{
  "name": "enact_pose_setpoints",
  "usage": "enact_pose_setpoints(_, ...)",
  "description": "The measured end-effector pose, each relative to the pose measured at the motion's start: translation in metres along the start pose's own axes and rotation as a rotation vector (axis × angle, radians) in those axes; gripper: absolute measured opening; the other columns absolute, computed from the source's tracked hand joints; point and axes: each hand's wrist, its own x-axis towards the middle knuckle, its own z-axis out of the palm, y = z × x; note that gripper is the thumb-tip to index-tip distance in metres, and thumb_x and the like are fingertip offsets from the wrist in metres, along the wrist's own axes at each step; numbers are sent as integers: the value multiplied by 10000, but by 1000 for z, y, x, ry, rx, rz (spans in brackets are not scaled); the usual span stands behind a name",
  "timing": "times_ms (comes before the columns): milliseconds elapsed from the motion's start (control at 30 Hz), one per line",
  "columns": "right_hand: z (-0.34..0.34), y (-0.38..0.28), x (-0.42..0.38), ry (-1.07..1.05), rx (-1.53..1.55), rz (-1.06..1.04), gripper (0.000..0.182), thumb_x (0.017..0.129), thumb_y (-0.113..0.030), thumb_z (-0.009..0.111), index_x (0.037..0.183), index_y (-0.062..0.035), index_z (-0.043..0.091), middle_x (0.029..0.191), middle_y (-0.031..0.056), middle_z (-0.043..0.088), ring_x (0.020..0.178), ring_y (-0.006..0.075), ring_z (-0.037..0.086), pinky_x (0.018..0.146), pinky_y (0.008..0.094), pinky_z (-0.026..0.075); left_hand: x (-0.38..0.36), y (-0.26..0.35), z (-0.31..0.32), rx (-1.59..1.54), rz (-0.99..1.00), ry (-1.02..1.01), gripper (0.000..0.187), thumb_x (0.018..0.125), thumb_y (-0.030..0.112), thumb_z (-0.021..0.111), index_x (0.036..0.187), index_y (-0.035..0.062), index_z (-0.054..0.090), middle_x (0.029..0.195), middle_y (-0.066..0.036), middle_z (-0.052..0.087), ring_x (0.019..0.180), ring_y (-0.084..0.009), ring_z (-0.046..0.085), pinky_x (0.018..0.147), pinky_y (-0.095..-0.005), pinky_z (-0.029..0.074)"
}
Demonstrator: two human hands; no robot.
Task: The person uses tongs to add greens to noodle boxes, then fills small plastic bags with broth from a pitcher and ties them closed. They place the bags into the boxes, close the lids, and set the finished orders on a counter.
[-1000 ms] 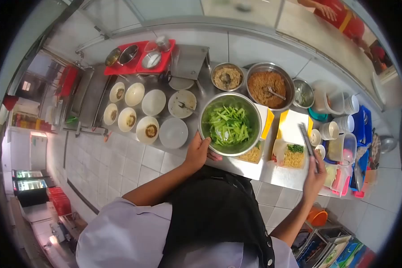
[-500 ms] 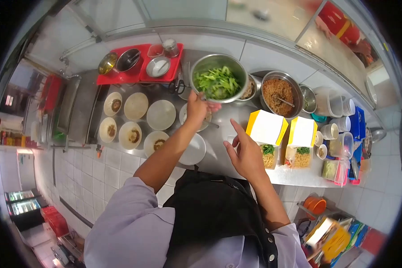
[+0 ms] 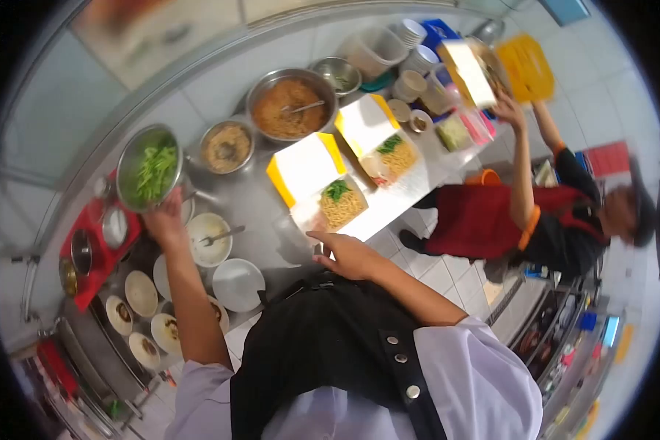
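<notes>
My left hand (image 3: 165, 220) grips the rim of a metal bowl (image 3: 128, 183) of chopped green vegetables (image 3: 154, 172), held tilted near the back left of the counter. My right hand (image 3: 345, 254) hovers by the counter's front edge, index finger stretched out and fingers apart, holding nothing. Just beyond it stands an open yellow-and-white takeaway box (image 3: 306, 167) with noodles (image 3: 342, 213) and chopped greens. A second such box (image 3: 370, 123) stands behind it to the right. Left of my right hand are a white bowl (image 3: 238, 286) and another bowl (image 3: 210, 253) with a spoon in it.
Metal bowls of brown minced food (image 3: 282, 110) and paler crumbly food (image 3: 227, 147) line the back. Several seasoned bowls (image 3: 141, 293) and a red tray (image 3: 88, 275) are at left. At right, a co-worker (image 3: 521, 213) holds an open takeaway box (image 3: 468, 73) and a yellow container (image 3: 528, 66).
My view has swung to the right, and a co-worker has come into sight. The bowl of greens stays in my left hand. My right hand's fingers have lowered toward the counter edge.
</notes>
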Motion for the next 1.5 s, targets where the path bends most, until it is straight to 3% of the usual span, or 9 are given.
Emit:
enact_pose_setpoints(167,-1,15,-16,-40,-54,53,614,1014,-296,704,1555,-103,486,1019,185,721,931,361,695,857,462,543,-3,1,-4,-103,-197,73,601,1105,477,490,1517,44,429,1279,-230,696,1139,-373,719,1004,-458,596)
enact_pose_setpoints(300,-8,23,-26,-135,2,188,601,990,-264,711,1531,-92,512,1164,257,724,1086,413,705,929,495,550,-39,-8,-6,-155,-192,36,636,1082,539,522,1604,222,342,1539,-188,485,1362,-465,517,1153,-584,433)
enact_pose_setpoints(467,-9,40,-32,-122,39,194,332,998,-313,719,1179,-38,762,986,230,761,919,388,728,858,488,554,-98,-14,12,-84,-16,331,414,1093,493,553,1305,138,537,1141,-57,572,982,-225,580,861,-394,485)
enact_pose_setpoints(600,-20,43,-31,-177,-118,245,464,1043,-461,641,949,-33,793,846,221,746,813,405,713,787,496,540,-136,-20,15,-27,-55,214,343,1126,437,523,982,128,560,784,41,433,697,-109,436,657,-304,389)
enact_pose_setpoints(833,-49,80,-32,28,-63,274,331,1058,-334,602,992,-49,757,877,188,751,857,401,713,800,487,544,-221,-69,51,200,-293,29,353,1160,352,466,951,93,583,772,32,446,637,-72,457,564,-244,400)
enact_pose_setpoints(1000,-86,118,-29,147,-294,320,299,1051,-306,610,966,-65,764,862,202,742,877,404,719,809,509,547,-241,-103,73,512,-299,-221,250,1097,248,624,1036,13,682,846,-34,681,651,-97,635,591,-251,492)
enact_pose_setpoints(1100,-102,132,-22,343,-105,173,321,1038,-307,625,892,-53,756,871,220,737,880,431,708,815,534,542,-216,-129,67,784,-238,-201,255,1088,237,634,1062,-7,702,845,-41,703,693,-116,649,648,-270,512)
enact_pose_setpoints(1333,-168,164,12,203,-313,409,338,996,-378,678,1069,-49,709,1043,241,733,998,434,690,862,527,532,-161,-229,13,993,154,-48,447,1029,337,711,1270,-31,632,1073,-101,713,964,-188,670,844,-326,547)
enact_pose_setpoints(1500,-178,185,29,389,-282,85,527,914,-513,777,1074,-35,623,946,190,691,858,398,694,753,485,549,-199,-188,42,1320,-196,-29,676,864,476,837,1268,-32,647,1092,-254,713,991,-381,695,925,-424,550)
